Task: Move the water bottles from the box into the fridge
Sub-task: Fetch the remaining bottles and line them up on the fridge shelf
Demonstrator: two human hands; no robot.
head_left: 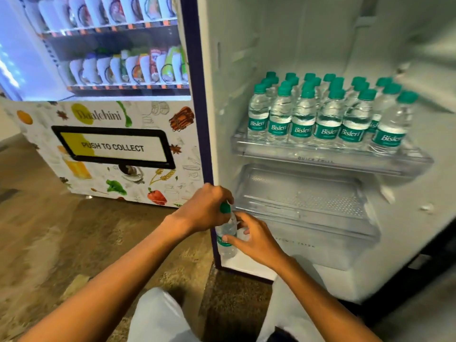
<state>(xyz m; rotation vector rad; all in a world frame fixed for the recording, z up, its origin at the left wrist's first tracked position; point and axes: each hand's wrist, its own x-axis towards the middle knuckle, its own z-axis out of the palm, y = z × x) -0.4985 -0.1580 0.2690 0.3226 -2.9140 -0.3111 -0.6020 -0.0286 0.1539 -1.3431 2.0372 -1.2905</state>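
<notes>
Both hands on one water bottle [227, 233] at fridge [246, 58] front.
Cap is gripped by left hand [204, 208], body by right hand [254, 240]; placement on lower shelf [308, 218] judged next.

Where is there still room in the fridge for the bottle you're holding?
The lower shelf, under the full one, looks bare from wall to wall. The upper shelf is crowded with green-capped bottles in rows. The bottle, held by the left hand and right hand, is just outside the lower shelf.

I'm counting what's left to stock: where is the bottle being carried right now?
In the head view, low centre: the bottle is held by both hands, left hand at its cap, beside the fridge's lower-left edge.
</notes>
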